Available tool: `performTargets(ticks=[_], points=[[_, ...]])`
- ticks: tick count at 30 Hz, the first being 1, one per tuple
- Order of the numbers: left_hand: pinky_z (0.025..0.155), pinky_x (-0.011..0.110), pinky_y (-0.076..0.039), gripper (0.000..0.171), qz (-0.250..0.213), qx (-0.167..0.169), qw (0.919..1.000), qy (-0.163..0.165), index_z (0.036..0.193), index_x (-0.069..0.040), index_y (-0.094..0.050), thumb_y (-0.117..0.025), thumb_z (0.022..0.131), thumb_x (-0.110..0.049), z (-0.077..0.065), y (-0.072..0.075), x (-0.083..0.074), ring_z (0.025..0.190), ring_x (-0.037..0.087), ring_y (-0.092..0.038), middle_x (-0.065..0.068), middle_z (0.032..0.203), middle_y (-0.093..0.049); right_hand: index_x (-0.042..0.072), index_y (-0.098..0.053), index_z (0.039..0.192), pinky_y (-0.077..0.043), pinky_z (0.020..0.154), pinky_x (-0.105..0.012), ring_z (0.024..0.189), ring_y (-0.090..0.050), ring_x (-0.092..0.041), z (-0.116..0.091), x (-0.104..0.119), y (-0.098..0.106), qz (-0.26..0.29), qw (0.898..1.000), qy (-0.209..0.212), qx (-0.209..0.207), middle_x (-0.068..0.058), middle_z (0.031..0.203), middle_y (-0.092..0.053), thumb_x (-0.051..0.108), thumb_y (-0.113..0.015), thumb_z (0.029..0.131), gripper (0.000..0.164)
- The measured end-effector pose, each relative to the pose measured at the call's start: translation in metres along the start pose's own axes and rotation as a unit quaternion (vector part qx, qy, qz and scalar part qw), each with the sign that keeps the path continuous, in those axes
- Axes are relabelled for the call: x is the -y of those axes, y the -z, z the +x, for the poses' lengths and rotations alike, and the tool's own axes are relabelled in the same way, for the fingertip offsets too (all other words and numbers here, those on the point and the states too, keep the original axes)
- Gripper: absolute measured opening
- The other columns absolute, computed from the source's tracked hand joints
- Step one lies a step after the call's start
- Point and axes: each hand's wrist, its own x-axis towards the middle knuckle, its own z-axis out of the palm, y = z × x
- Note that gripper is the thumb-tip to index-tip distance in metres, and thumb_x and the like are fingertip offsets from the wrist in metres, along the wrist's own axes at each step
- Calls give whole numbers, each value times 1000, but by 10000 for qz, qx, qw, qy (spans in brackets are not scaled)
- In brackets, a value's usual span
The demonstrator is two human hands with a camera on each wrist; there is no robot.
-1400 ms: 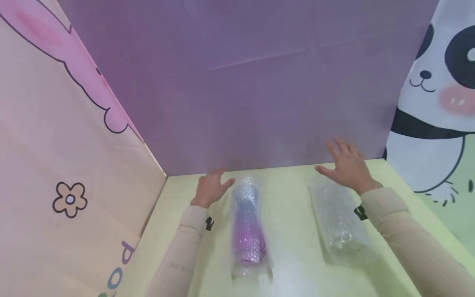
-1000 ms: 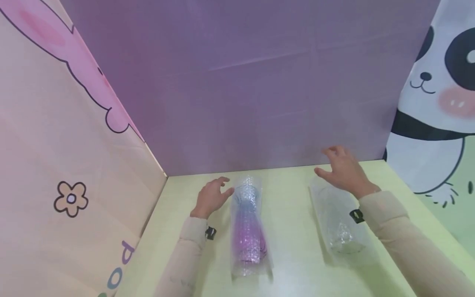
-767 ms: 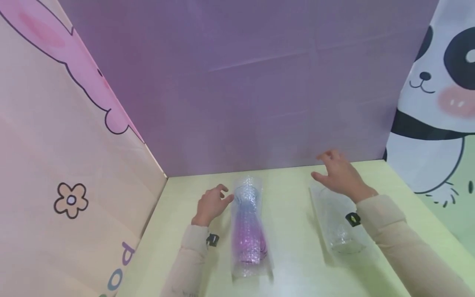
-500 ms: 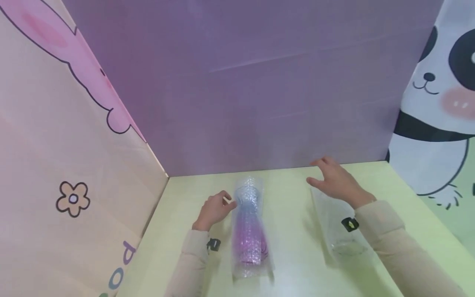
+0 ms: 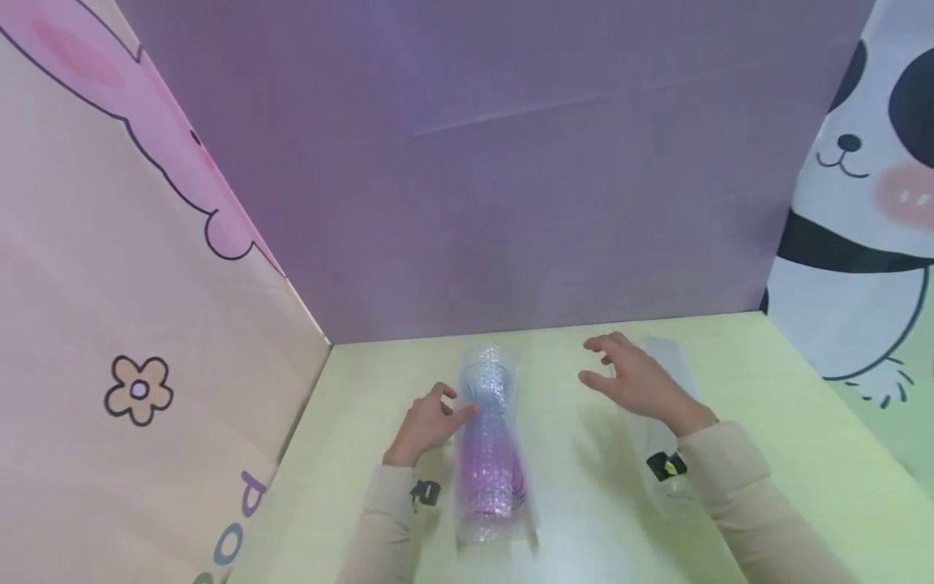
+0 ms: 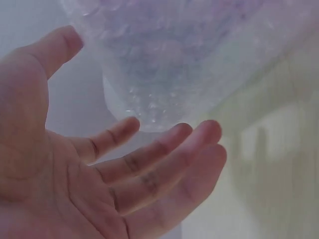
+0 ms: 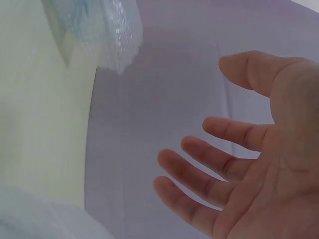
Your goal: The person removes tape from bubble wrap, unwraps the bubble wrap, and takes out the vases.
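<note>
A bubble-wrapped, bottle-shaped thing, blue at its far end and purple at its near end, lies lengthwise on the table. My left hand is at its left side, fingers loosely bent, the thumb overlapping the wrap in the head view. In the left wrist view the wrapped end appears just beyond the spread fingers. My right hand hovers to the right of the purple bundle, thumb and fingers apart with nothing between them. Beneath that arm lies a second bubble-wrapped bundle, whitish and clear, largely hidden by hand and sleeve.
The pale yellow table meets a purple backdrop at the back. On the left stands a beige panel with a flower print; a panda-print panel bounds the right side.
My right hand has come nearer and left, off the clear bundle toward the purple one. My left hand has lowered along the purple bundle's left side. Both wrapped bundles stay in place.
</note>
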Motion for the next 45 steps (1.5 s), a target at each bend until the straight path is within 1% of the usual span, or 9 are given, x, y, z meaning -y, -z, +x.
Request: performTargets(ticks=[4,7,15,18,23,29,33,38,45], points=[[59,36,-61,80,-439,148,9988,185,139,-5,-46,-68,89,-64,1,-3,4,69,20,-69,17,104,-72,3,-51,143,-56,92,-55,118,-63,-36,-2,0,-17,229,9997,69,-33,-17,140,-57,38,-64,100,57],[59,40,-62,84,-659,287,9969,336,144,-7,-40,-67,89,-65,3,-5,6,66,23,-69,17,105,-71,4,-51,143,-56,94,-54,115,-64,-33,-4,1,-30,468,9989,84,-31,-15,139,-59,36,-65,100,56],[62,44,-64,100,-1163,665,9895,542,156,-7,-28,-65,87,-70,14,-3,8,68,26,-71,29,122,-65,4,-50,145,-58,94,-49,112,-66,-29,-3,8,-59,1038,9944,18,185,-15,137,-61,33,-65,100,55],[63,44,-64,104,-1226,780,9877,582,158,-7,-26,-63,86,-73,15,-5,9,69,26,-71,32,126,-63,6,-51,144,-59,91,-46,111,-66,-27,-2,9,-68,1208,9921,-86,325,-16,134,-63,32,-64,101,52],[65,41,-63,105,-1162,719,9884,662,158,-7,-27,-63,85,-75,15,-8,14,71,26,-70,33,132,-61,8,-54,141,-59,90,-43,110,-66,-25,0,12,-88,1448,9878,-268,515,-15,130,-65,32,-65,100,49],[75,45,-63,105,-1211,698,9882,623,158,-8,-28,-63,85,-75,17,-11,19,81,28,-72,32,132,-61,6,-56,137,-60,86,-39,103,-68,-21,3,11,-110,1598,9851,-130,622,-6,117,-72,35,-64,100,48],[87,54,-60,104,-1380,600,9868,595,157,-9,-30,-63,84,-76,18,-18,22,101,36,-71,31,138,-58,5,-56,137,-59,81,-36,97,-69,-18,1,10,-124,1780,9812,-77,744,-6,113,-73,37,-63,101,49],[100,65,-52,102,-1457,482,9868,516,156,-8,-33,-63,85,-75,18,-29,24,124,48,-60,31,146,-52,6,-57,136,-60,79,-37,95,-70,-18,-5,11,-133,2020,9754,-224,858,-10,116,-73,39,-63,101,49],[106,69,-47,99,-1331,282,9901,339,154,-5,-35,-63,87,-71,18,-32,22,130,51,-55,32,145,-53,7,-58,134,-61,79,-37,95,-71,-21,-6,12,-138,2149,9724,-299,862,-15,118,-72,41,-64,99,49]])
